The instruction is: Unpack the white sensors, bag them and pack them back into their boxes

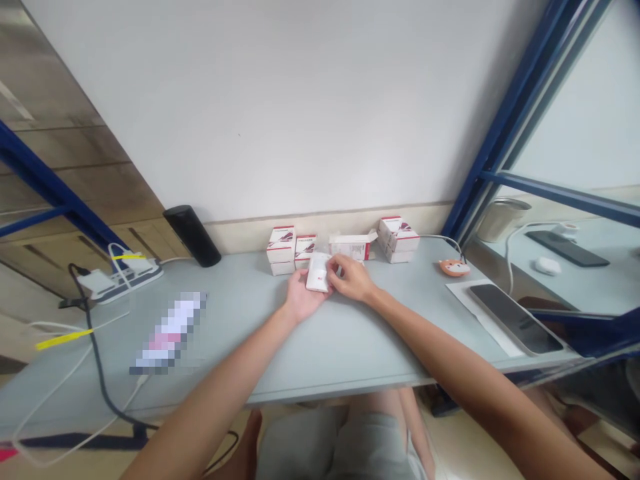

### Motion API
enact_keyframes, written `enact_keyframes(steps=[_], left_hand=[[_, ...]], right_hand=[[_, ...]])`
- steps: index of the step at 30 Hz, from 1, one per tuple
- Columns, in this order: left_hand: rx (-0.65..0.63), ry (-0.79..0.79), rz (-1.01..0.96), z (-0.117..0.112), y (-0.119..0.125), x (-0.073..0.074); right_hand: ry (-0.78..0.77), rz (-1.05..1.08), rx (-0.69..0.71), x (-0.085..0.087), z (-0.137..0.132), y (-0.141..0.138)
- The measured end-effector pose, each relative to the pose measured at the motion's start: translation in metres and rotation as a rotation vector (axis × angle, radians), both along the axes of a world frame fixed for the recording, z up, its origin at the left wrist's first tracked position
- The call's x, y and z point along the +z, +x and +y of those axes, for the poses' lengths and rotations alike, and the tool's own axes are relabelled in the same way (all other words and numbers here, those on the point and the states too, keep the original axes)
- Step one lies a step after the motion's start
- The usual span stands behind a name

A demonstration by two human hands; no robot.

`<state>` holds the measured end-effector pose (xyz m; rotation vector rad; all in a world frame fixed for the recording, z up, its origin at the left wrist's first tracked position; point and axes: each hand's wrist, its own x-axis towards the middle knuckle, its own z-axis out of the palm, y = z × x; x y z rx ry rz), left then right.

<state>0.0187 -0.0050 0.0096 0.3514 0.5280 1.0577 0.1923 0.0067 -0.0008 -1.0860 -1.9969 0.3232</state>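
Observation:
A small flat white rectangular piece point(317, 273) with a little red mark lies in my left hand point(300, 297), which is palm up and closed around it. Against the right edge of this piece, my right hand point(350, 277) has its fingers curled in a pinch; the fingertips partly cover that edge. Just behind my hands, an opened carton point(350, 247) lies on its side with a flap out. White boxes with red edges are stacked left of it point(281, 245), next to another box point(305, 245), and to the right point(397, 237).
On the grey desk point(320, 360), a pixelated phone-like device point(170, 333) and power strip point(125, 280) with cables lie left. A black cylinder point(193, 235) leans near the wall. Right are an orange-and-white object point(454, 267) and a phone point(515, 319). Blue frame posts point(490, 133) flank the desk.

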Motion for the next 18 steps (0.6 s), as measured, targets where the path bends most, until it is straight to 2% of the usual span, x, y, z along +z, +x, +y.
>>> enact_keyframes(steps=[12, 18], left_hand=[[0.025, 0.109, -0.001, 0.0008, 0.0006, 0.0008], [0.004, 0.134, 0.073, 0.0081, 0.0034, -0.0071]], right_hand=[[0.026, 0.063, 0.041, 0.0092, -0.0017, -0.0053], [-0.074, 0.173, 0.052, 0.0042, 0.0026, -0.0022]])
